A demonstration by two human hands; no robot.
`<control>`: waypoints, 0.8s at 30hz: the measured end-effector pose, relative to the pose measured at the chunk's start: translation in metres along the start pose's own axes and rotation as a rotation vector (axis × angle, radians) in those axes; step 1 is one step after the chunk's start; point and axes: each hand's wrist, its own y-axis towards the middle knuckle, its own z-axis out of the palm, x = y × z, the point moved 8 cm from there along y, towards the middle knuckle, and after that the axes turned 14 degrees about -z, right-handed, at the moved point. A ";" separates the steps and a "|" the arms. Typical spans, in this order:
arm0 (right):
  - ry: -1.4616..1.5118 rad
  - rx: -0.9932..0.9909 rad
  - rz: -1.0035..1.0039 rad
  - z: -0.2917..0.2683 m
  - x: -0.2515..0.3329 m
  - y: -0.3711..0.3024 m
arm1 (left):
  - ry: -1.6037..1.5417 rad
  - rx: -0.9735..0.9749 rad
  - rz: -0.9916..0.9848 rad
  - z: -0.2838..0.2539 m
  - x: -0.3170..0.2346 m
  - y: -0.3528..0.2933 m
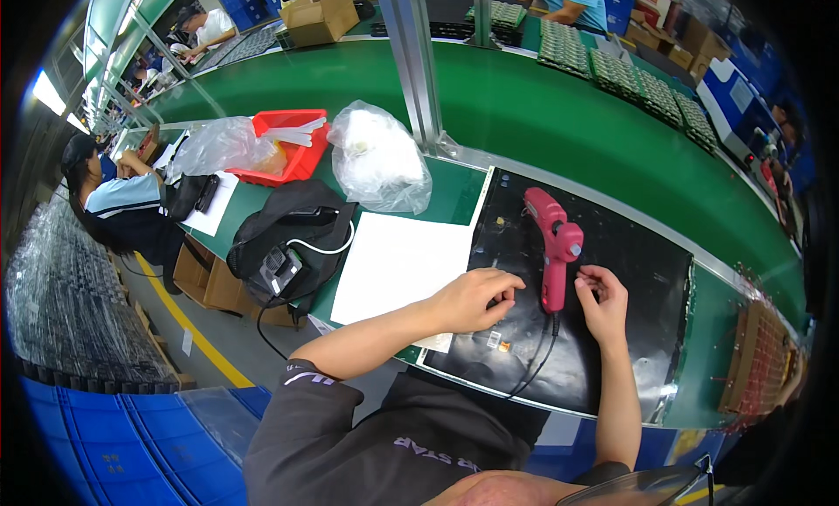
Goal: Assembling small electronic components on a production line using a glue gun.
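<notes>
A pink hot glue gun (553,244) lies on the black mat (647,331), its dark cord running toward the near edge. To its left, my left hand (481,301) hovers or rests at the mat's edge with loosely curled fingers, thumb apart, nothing visible in it. My right hand (603,305) is close to the right side of the gun's handle, not gripping it; its fingers are bent with a gap to the thumb. Small white and orange labels (499,343) sit on the mat below my left hand. A white sheet (398,261) lies beyond my left forearm.
Left of the sheet is a black bag (288,235) with a white cable. Behind it are a red bin (301,161) and a clear plastic bag (380,156). A metal post (409,60) rises at the back. Circuit boards (612,73) line the far bench. A person (122,191) sits at left.
</notes>
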 end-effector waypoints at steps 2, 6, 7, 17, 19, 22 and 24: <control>-0.003 0.002 -0.003 0.001 0.000 0.000 | 0.002 -0.002 0.001 0.000 0.001 0.000; -0.005 -0.002 -0.004 0.000 0.000 0.000 | -0.002 -0.001 0.005 0.000 0.001 0.000; -0.006 -0.004 -0.003 0.000 0.000 0.000 | -0.003 0.001 0.006 0.000 0.001 0.000; -0.023 -0.001 -0.017 0.000 0.001 0.000 | 0.029 0.007 0.017 0.000 0.002 0.000; -0.027 0.000 -0.016 0.000 0.001 0.000 | 0.027 0.009 0.019 0.000 0.002 0.000; -0.022 0.003 -0.018 0.000 0.001 0.000 | 0.021 0.007 0.013 0.000 0.002 -0.001; -0.008 0.003 -0.013 0.000 0.001 0.000 | 0.022 0.004 0.025 0.001 0.003 -0.001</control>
